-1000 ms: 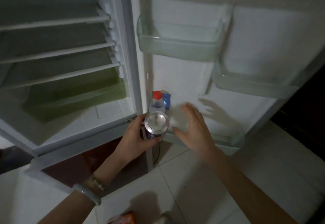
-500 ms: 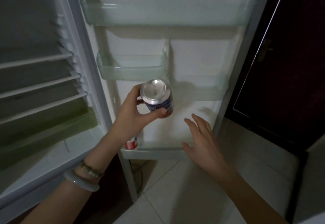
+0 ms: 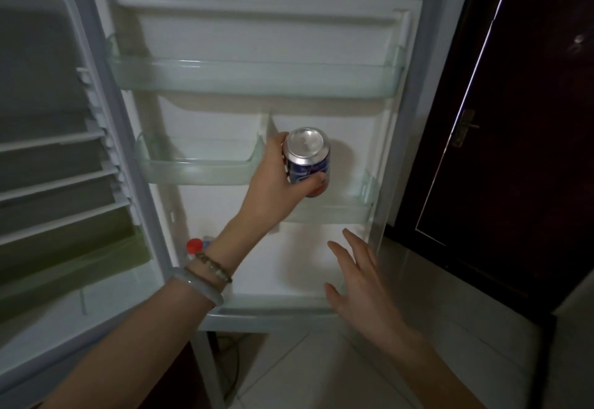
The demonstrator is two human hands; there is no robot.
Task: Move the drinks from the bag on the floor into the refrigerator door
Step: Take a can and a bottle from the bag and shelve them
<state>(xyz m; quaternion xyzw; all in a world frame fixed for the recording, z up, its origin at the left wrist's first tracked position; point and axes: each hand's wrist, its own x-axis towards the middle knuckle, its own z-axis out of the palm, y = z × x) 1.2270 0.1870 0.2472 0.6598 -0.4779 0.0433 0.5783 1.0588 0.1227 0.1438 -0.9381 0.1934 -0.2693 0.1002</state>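
Can up from low by the bottom shelf a second ago; now level with the middle door bins. View has also tipped upward, top bin now in frame.

- Bottle [image 3: 194,245]: red cap showing at the bottom shelf of the door [image 3: 205,206], far left, mostly hidden behind the left wrist. One drink already stowed, by the look of it.
- Left bin [image 3: 196,170]: clear plastic, nothing seen in it.
- Left hand [image 3: 273,190]: wrapped round the can [image 3: 307,159], thumb across the front, fingers behind. Can upright, silver top toward camera, blue label with a bit of red low down. Held over the right bin [image 3: 334,211], not yet set in (likely target, judging by height).
- Right hand [image 3: 363,283]: spread, holding nothing, lower right, near the bottom shelf's edge.

Bag not in view.
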